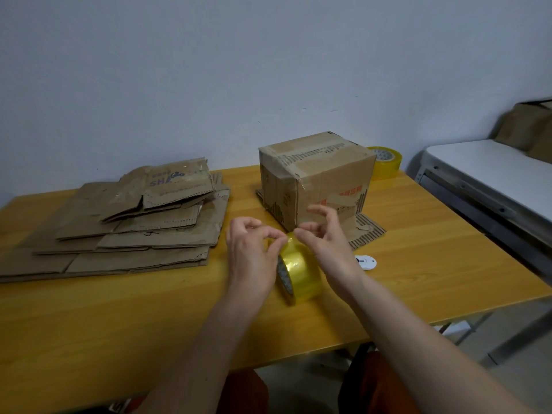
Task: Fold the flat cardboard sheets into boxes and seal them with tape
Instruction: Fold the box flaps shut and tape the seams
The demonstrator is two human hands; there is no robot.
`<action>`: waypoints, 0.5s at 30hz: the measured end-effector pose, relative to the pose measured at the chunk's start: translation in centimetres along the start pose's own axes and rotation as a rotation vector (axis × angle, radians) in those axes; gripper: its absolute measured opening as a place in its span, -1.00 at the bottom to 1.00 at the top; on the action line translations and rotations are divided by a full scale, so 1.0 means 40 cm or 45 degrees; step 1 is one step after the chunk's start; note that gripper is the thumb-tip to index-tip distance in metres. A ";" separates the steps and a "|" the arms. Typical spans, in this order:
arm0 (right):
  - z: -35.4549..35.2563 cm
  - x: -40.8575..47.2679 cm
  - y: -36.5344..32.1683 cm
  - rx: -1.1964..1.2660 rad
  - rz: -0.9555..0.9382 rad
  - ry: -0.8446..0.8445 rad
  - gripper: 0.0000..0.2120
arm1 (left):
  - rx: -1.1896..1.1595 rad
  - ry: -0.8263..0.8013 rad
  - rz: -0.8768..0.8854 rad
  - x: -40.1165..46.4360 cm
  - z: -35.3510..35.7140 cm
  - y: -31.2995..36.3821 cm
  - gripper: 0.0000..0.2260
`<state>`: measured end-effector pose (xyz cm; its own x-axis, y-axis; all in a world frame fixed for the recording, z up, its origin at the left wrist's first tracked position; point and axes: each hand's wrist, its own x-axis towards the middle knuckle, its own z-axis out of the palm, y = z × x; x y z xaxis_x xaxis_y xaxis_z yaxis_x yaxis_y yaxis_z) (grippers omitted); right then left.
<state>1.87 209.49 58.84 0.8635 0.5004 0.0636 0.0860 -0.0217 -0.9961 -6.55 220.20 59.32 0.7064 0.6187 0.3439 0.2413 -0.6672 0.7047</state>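
Both hands' fingers (276, 234) curled, pinching tape roll (300, 270) top edge.

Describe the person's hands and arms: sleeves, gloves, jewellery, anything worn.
Both arms are bare to the frame's lower edge, with no sleeve showing. The left hand and the right hand wear no gloves. No ring, watch or bracelet is visible on either hand or wrist.

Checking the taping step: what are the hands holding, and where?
Both hold the yellow tape roll, standing on edge on the table: the left hand and right hand pinch at its top edge, seemingly picking at the tape end.
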 end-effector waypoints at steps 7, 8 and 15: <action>-0.029 -0.003 -0.011 -0.358 -0.190 -0.096 -0.95 | -0.242 -0.033 0.011 -0.002 -0.003 -0.001 -0.95; -0.030 -0.001 -0.011 -0.336 -0.168 -0.085 -0.95 | -0.265 -0.007 0.006 -0.002 -0.003 -0.002 -0.94; -0.062 -0.032 -0.015 -0.224 0.228 -0.255 -0.46 | -0.467 -0.010 -0.080 0.004 0.022 0.013 -0.89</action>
<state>1.95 206.72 59.50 0.7591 0.6352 -0.1427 0.0413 -0.2657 -0.9632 -5.73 219.59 59.19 0.7031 0.6496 0.2891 0.0308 -0.4341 0.9003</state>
